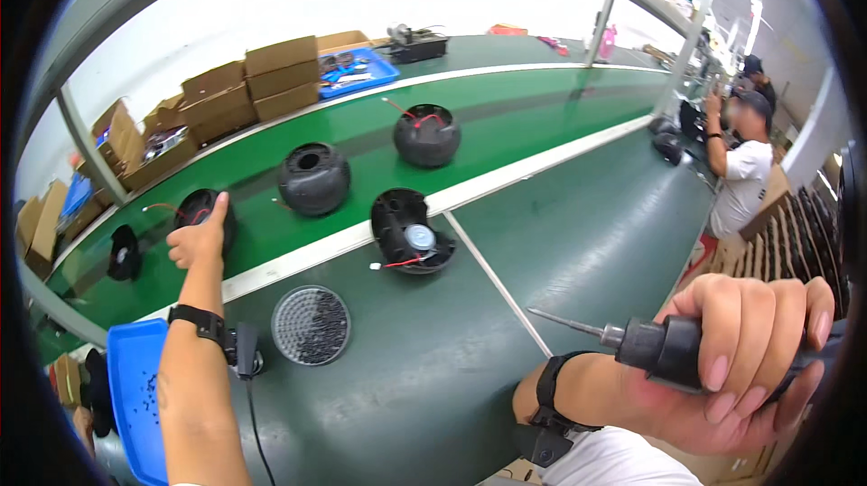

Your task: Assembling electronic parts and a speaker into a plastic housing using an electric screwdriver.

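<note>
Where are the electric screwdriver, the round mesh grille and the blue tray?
electric screwdriver (673, 349), head view, black body in the right hand.
round mesh grille (312, 325), head view, centre.
blue tray (134, 369), head view, bare floor.

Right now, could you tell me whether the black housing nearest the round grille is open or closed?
Open. The black housing lies tipped with its hollow side up, showing a round silver part and red wires inside; the round grille lies separately beside it.

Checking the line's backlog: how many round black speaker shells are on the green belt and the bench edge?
4. One under the left hand, shell at; one mid-belt; one farther right with red wires; one open, straddling the white edge. More may be hidden downstream.
</note>
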Available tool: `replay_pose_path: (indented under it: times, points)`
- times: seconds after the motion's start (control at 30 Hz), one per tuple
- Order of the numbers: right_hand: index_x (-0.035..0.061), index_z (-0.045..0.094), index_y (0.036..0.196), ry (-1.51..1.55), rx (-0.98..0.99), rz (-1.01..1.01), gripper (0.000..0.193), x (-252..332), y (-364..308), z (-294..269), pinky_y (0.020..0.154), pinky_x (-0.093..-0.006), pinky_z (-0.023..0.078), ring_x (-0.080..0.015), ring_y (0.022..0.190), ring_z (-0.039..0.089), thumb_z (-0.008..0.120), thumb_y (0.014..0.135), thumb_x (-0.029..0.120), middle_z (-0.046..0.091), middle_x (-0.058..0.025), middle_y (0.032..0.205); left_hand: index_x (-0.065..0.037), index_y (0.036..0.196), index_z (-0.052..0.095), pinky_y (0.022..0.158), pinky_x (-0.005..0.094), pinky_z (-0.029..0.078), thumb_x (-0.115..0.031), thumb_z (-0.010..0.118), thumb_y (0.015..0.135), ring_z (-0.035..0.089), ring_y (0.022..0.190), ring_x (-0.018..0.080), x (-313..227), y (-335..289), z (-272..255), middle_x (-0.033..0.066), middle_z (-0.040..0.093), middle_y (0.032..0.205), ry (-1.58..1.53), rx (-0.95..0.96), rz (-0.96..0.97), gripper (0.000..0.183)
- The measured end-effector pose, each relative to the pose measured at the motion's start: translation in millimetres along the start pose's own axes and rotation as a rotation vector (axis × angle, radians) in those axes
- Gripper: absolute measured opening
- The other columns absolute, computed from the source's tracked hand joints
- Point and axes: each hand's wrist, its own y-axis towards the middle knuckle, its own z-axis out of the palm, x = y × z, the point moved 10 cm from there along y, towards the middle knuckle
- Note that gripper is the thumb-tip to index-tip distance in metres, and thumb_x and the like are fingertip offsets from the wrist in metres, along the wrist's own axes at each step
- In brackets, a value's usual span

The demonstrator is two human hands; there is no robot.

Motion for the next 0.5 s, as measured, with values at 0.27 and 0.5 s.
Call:
replay_pose_path:
  times: [0.27,0.5]
  points:
    - [0.0053,0.044,0.093,0.043,0.114,-0.074,0.017,54,-19,-4,0.062,-0.0164,0.040,-0.0047,0.052,0.047,0.056,0.082,0.006,0.045,0.0048,0.063,0.015,0.141,0.016,0.107,0.0429,0.039,-0.065,0.084,0.051,0.038,0.134,0.0384,9,47,35,0.0301,0.031,0.146,-0.170,0.277,-0.018,0.138]
    - [0.0124,0.061,0.110,-0.153,0.337,0.085,0.028,33,-7,18,0.069,-0.0268,0.044,-0.0090,0.060,0.051,0.059,0.091,0.033,0.051,0.0050,0.068,0.011,0.138,0.026,0.098,0.0522,0.048,-0.055,0.088,0.053,0.046,0.127,0.0415,-32,-4,20,0.0294,0.038,0.141,-0.185,0.434,0.142,0.124]
